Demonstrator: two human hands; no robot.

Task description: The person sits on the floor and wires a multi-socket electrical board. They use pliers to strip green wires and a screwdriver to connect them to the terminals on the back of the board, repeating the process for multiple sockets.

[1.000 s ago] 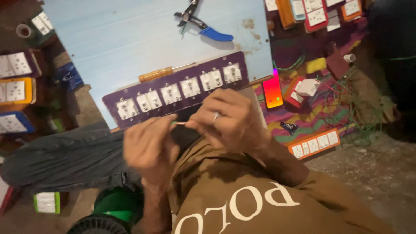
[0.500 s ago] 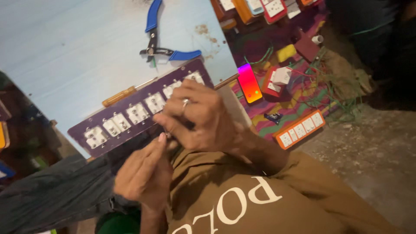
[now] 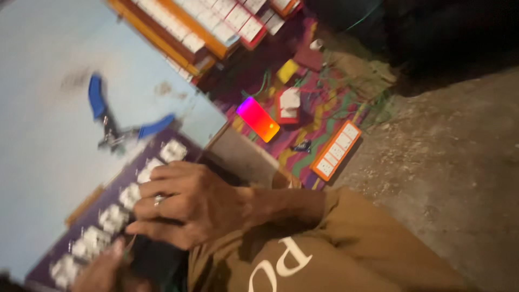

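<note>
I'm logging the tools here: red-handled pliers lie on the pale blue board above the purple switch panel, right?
Not quite: the head view shows the pliers have blue handles, not red. They do lie on the pale blue board, above the purple switch panel.

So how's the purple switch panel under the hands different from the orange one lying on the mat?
The purple switch panel is longer, with a dark purple face, and lies on the pale blue board under the right hand. The orange switch panel is shorter, orange-framed, and lies untouched on the patterned mat. Both carry a row of white switches.
</note>
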